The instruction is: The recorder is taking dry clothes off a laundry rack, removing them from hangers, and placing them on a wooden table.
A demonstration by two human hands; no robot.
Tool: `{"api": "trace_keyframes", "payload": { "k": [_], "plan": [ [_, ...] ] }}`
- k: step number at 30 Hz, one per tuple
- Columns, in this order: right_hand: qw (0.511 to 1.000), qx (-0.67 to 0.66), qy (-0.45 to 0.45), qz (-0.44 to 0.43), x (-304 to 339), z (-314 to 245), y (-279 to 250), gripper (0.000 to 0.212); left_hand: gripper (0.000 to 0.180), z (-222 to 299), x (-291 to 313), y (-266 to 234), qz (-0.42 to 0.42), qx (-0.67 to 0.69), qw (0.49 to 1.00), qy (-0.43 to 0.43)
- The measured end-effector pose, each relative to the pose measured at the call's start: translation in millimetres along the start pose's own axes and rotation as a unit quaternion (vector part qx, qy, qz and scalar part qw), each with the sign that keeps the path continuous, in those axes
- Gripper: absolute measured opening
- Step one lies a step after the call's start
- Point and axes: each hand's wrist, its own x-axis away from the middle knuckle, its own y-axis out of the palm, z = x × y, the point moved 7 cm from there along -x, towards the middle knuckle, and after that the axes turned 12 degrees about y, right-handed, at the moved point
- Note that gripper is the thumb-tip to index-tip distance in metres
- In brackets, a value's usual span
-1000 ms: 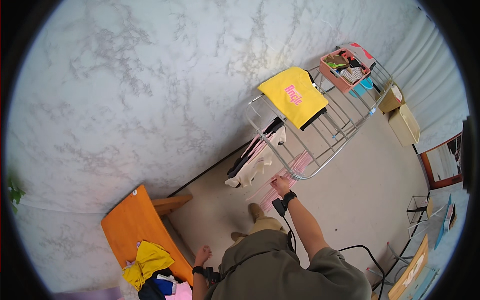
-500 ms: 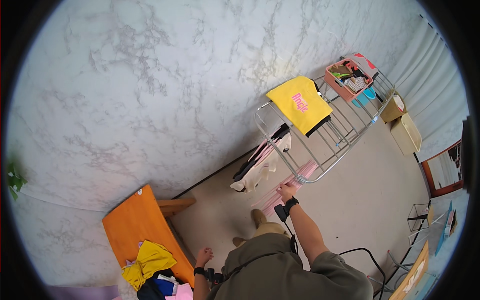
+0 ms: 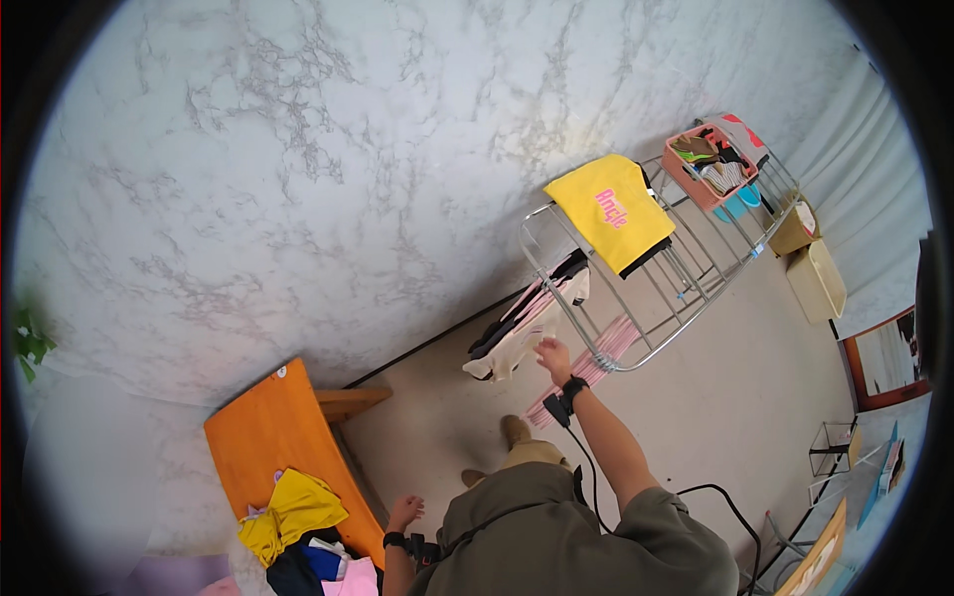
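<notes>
My right hand (image 3: 556, 362) is raised beside the cream garment (image 3: 527, 343) hanging at the near left end of a metal drying rack (image 3: 636, 364). Its fingers are partly bent and look apart; nothing shows clearly in them. Dark clothes (image 3: 494, 335) hang next to the cream one on pink hangers. Just right of this hand, a bunch of pink hangers (image 3: 618, 343) hangs from the rack's corner. Low by my body, my left hand (image 3: 405, 511) is open and holds nothing. It is close to the orange table (image 3: 260, 422), where a yellow garment (image 3: 306, 502) lies.
A folded yellow shirt (image 3: 611, 214) lies on the rack over something black. Farther along sits a pink basket (image 3: 686, 180) of clothes. Beige bins (image 3: 817, 283) stand past the rack. Dark, blue and pink clothes (image 3: 355, 578) are heaped on the table. A black cable (image 3: 730, 494) loops at my right.
My right hand has moved left and slightly up, from the bunch of pink hangers toward the hanging clothes. My left hand has hardly moved. The view has shifted slightly.
</notes>
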Motion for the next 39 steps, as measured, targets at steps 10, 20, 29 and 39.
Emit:
{"api": "trace_keyframes", "payload": {
  "k": [10, 20, 29, 39],
  "plan": [
    [0.996, -0.075, 0.032, 0.046, -80, -50, 16, 0.054, 0.027, -2, 34, -2, 0.072, 0.076, 0.994, -0.013],
    [0.975, -0.183, -0.02, 0.123, -62, -42, 16, 0.021, 0.026, 2, 47, 19, 0.128, 0.114, 0.985, 0.004],
    [0.98, -0.15, 0.024, -0.125, 71, -27, 120, 0.016, 0.074, 164, 14, 2, 0.21, -0.013, 0.953, 0.218],
    [0.931, -0.119, 0.072, -0.338, 238, -38, 215, 0.007, 0.079, 314, 88, -65, 0.533, -0.173, 0.772, 0.298]
  ]
}}
